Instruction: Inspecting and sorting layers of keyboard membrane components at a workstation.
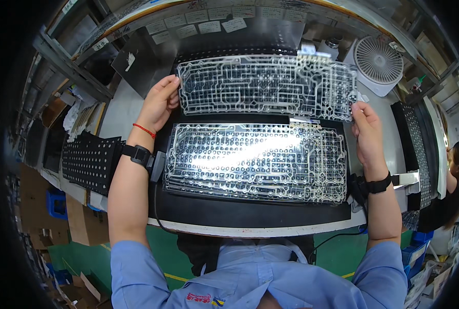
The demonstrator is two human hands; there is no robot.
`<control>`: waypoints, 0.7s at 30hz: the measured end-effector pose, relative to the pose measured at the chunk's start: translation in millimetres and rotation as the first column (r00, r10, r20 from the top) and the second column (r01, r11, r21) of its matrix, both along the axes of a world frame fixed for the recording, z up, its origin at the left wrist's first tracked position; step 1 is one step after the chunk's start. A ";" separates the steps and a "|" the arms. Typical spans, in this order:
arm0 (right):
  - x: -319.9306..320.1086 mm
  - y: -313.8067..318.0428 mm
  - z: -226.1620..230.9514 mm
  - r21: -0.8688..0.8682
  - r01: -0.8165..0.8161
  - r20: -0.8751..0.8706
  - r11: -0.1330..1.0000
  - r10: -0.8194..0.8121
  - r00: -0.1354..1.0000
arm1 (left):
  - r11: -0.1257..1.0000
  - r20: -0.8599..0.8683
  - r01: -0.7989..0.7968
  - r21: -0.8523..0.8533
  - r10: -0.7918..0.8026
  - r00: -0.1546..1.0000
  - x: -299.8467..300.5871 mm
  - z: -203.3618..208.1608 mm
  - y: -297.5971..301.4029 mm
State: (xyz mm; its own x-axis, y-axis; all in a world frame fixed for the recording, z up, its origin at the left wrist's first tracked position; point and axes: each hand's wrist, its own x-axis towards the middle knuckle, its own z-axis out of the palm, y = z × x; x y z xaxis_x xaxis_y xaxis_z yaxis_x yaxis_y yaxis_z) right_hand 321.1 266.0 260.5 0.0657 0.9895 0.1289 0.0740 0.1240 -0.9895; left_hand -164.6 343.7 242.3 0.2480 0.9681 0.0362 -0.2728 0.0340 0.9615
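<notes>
A clear keyboard membrane sheet [260, 85] with pale circuit traces is stretched between my hands over the far part of the black mat. My left hand [162, 100] pinches its left edge, and my right hand [366, 129] grips its lower right corner. A short ribbon tail [314, 53] sticks up from its top edge. Nearer to me lies a stack of similar membrane sheets [240, 159], with glare across its middle. Behind the held sheet, partly hidden by it, a black perforated plate [229, 52] shows.
A white fan [377, 61] and a bottle [332, 46] stand at the back right. Black perforated plates [91, 162] are piled at the left, more plates [413, 139] at the right. Cables hang by both wrists. Another person [458, 165] is at the far right.
</notes>
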 end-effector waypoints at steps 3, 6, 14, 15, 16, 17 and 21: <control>-4.2 -2.7 0.9 0.049 0.044 -0.038 0.998 -0.042 0.998 | 0.998 0.051 -0.017 0.053 0.014 0.999 -3.2 -0.9 0.0; -16.0 -7.0 12.5 0.028 0.075 -0.146 0.997 -0.071 0.987 | 0.988 0.028 -0.153 -0.038 0.154 0.988 14.3 12.9 -9.7; -20.4 -7.4 11.7 0.129 0.013 -0.062 0.992 -0.005 0.998 | 0.985 -0.193 -0.145 -0.094 0.125 0.973 16.2 7.4 -8.3; -18.7 -7.0 11.1 0.142 -0.004 -0.055 0.990 0.012 0.998 | 0.989 -0.194 -0.104 -0.101 0.083 0.978 15.2 6.1 -6.7; -18.0 -6.7 10.8 0.155 -0.020 -0.049 0.988 0.028 0.998 | 0.992 -0.194 -0.063 -0.109 0.041 0.980 14.2 5.3 -5.8; -19.1 -6.6 10.9 0.158 -0.024 -0.052 0.987 0.033 0.998 | 0.990 -0.203 -0.087 -0.113 0.062 0.977 13.5 4.5 -6.2; -17.5 -8.2 9.8 0.175 -0.012 -0.038 0.985 0.019 0.999 | 0.981 -0.182 -0.174 -0.083 0.157 0.971 15.2 3.0 -4.6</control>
